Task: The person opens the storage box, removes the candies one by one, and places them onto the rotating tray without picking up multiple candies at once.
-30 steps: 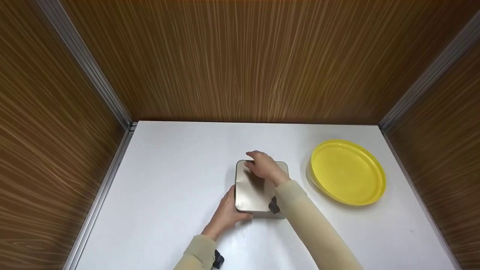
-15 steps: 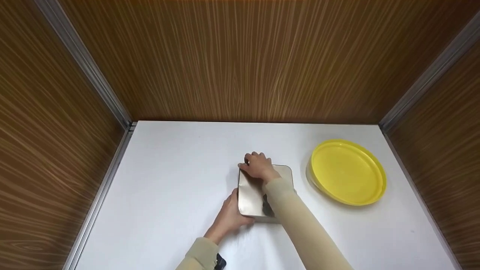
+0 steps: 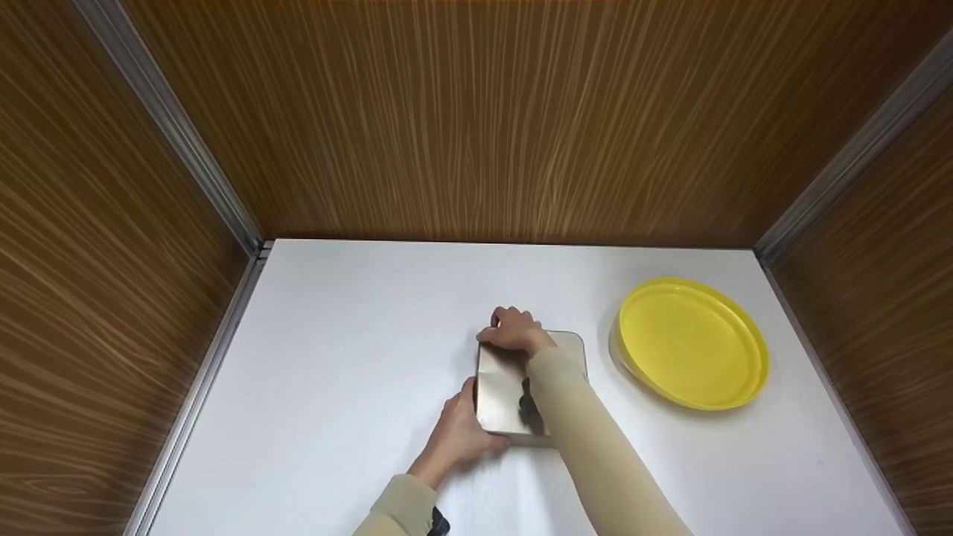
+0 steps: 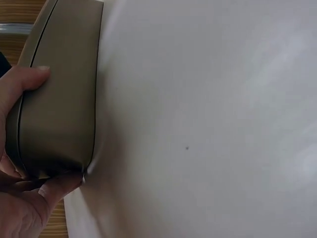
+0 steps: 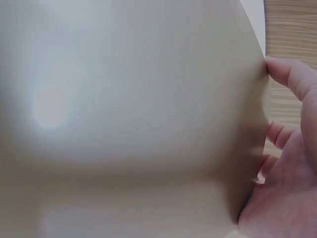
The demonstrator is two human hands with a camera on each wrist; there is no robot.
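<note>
A pale metallic tin with rounded corners lies on the white tabletop, its lid on. My left hand grips its near left corner, thumb along the near side and fingers at the left side. In the left wrist view, a thin lid seam runs along the tin's side, with the left hand at its corner. Reaching across the lid, my right hand hooks its fingers over the far edge, with its thumb at the far left corner. The right wrist view shows the right hand along the lid's edge.
To the right stands a round container with a yellow lid, apart from the tin. Wood-grain panels with metal rails enclose the white tabletop at the back and both sides.
My right hand has come down from above the lid onto the tin's far left edge. The tin has shifted slightly right and towards me, and the left hand has moved with it.
</note>
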